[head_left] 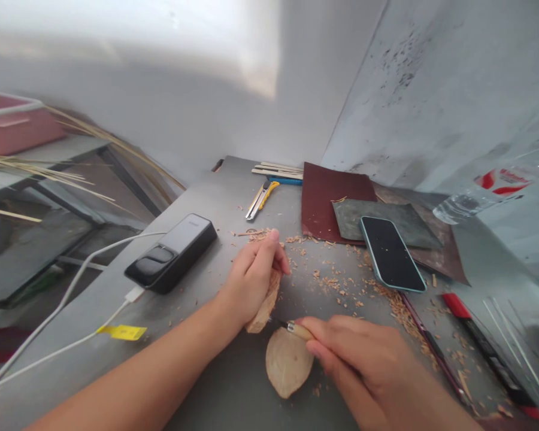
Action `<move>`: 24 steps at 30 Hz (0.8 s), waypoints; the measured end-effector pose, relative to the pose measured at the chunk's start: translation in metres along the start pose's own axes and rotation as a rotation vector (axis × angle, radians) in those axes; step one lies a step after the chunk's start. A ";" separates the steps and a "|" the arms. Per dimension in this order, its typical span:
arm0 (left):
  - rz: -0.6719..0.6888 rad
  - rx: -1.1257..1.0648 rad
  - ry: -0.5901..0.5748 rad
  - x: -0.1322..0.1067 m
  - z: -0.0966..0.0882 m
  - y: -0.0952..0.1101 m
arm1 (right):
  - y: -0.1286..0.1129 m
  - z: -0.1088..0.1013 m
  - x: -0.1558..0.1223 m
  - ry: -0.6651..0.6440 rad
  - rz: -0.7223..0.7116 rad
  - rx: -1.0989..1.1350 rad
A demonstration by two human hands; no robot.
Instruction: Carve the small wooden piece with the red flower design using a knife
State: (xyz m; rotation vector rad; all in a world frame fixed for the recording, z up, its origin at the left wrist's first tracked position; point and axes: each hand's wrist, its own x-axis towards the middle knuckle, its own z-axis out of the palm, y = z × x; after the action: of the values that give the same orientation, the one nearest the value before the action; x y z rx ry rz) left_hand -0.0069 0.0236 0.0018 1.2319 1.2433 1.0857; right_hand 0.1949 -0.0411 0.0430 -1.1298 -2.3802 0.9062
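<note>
My left hand (256, 269) is closed around a piece of wood (265, 311) with a rough, cut surface, holding it over the table. In my right hand (350, 353) is a carving knife (302, 330) with a pale wooden handle and a metal collar. Its tip points left and meets, or comes very near, the lower end of the wood; the exact contact is too small to tell. Just below the knife a flat, leaf-shaped wooden piece (289, 364) lies on the table. Wood shavings (332, 284) are scattered beyond and to the right of my hands.
A yellow utility knife (261, 199) lies at the back. At left stands a black power bank (173, 254) with a white cable (78, 284). Sandpaper sheets (332, 197), a phone (392, 254), a red-and-black tool (485, 347) and a plastic bottle (485, 191) occupy the right side.
</note>
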 end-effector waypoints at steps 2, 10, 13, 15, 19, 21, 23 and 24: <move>-0.005 -0.007 0.004 0.000 0.000 0.000 | 0.002 0.002 -0.002 0.040 -0.093 -0.098; 0.002 -0.021 0.021 0.002 0.001 0.000 | -0.008 0.004 0.009 -0.173 0.477 0.637; -0.003 -0.027 0.020 0.002 0.000 0.000 | -0.006 0.006 0.011 -0.262 0.634 0.865; -0.009 -0.036 0.014 0.002 -0.001 0.000 | -0.005 0.006 0.010 -0.204 0.541 0.707; -0.023 -0.076 -0.001 0.001 -0.001 0.001 | -0.002 0.005 0.005 -0.036 0.139 0.194; -0.027 -0.087 0.005 0.001 -0.001 0.001 | 0.000 0.005 0.002 0.014 -0.020 0.054; -0.031 -0.085 0.011 0.002 0.000 0.000 | 0.000 0.006 0.001 0.037 -0.062 0.017; -0.033 -0.081 0.015 0.002 0.000 0.000 | -0.001 0.006 0.001 0.028 -0.032 0.038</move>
State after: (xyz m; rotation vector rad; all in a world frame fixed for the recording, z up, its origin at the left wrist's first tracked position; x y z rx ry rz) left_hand -0.0072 0.0254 0.0018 1.1403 1.2151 1.1123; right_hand 0.1907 -0.0432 0.0390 -1.0798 -2.3425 0.9151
